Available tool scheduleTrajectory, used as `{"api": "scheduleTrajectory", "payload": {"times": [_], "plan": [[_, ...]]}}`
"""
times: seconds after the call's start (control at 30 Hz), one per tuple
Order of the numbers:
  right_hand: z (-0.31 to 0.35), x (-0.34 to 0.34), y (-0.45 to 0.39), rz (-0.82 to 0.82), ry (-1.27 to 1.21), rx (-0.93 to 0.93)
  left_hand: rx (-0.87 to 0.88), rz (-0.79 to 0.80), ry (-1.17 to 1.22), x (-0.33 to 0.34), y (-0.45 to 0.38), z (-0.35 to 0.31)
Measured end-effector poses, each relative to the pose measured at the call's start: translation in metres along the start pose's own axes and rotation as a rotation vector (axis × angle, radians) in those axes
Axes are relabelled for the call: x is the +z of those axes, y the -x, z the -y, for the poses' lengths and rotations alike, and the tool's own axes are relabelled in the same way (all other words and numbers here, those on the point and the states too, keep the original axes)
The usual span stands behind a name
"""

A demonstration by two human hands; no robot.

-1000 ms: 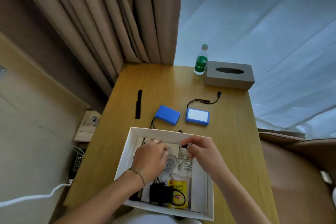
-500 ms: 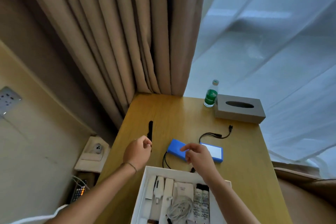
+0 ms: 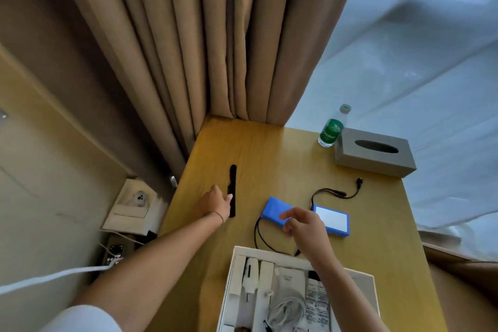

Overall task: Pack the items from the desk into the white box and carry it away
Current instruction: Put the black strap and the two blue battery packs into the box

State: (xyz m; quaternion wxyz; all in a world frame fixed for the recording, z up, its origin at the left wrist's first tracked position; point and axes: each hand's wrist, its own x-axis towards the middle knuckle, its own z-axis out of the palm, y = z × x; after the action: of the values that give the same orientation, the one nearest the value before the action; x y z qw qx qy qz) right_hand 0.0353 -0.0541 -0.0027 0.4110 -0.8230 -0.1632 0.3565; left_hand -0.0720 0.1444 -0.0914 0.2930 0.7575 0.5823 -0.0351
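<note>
black strap (image 3: 232, 191): thin, limp, light; pinch mid-length.
left hand (image 3: 214, 201): touching strap, grip unclear.
right hand (image 3: 303, 225): fingers loose, empty, over blue pack (image 3: 277, 211); rigid, heavier, cable trails toward white box (image 3: 373, 294).

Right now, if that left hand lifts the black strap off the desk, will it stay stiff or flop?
The black strap lies thin and flat on the desk, so it probably droops. It looks light, and being flat, unlikely to roll. The left hand touches its edge.
</note>
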Motion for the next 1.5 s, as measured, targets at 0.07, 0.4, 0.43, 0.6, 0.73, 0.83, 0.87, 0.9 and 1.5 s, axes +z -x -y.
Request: {"api": "scheduleTrajectory", "payload": {"times": [0.07, 0.4, 0.43, 0.6, 0.73, 0.83, 0.87, 0.9, 1.5], "plan": [[0.002, 0.001, 0.001, -0.005, 0.018, 0.000, 0.002, -0.006, -0.008, 0.002, -0.005, -0.001], [-0.005, 0.002, -0.004, -0.021, 0.091, 0.004, 0.030, 0.007, -0.033, 0.021, -0.017, -0.003], [-0.006, 0.002, -0.005, -0.015, 0.098, 0.004, 0.027, 0.014, -0.005, 0.021, -0.018, -0.002], [-0.007, 0.003, -0.016, 0.006, 0.145, 0.007, 0.024, 0.056, 0.116, 0.018, -0.024, 0.006], [-0.005, 0.005, -0.031, 0.006, 0.197, -0.003, 0.032, 0.089, 0.286, 0.011, -0.019, 0.013], [-0.007, 0.007, -0.044, 0.005, 0.301, -0.042, 0.079, 0.070, 0.413, 0.001, -0.005, 0.013], [-0.008, 0.009, -0.049, -0.007, 0.344, -0.060, 0.096, 0.062, 0.448, -0.003, 0.001, 0.012], [-0.009, 0.010, -0.055, -0.021, 0.390, -0.081, 0.109, 0.056, 0.479, -0.007, 0.007, 0.012], [-0.029, 0.039, -0.100, 0.096, 1.214, -0.178, 0.168, 0.182, 0.843, -0.079, 0.123, 0.014]]}}
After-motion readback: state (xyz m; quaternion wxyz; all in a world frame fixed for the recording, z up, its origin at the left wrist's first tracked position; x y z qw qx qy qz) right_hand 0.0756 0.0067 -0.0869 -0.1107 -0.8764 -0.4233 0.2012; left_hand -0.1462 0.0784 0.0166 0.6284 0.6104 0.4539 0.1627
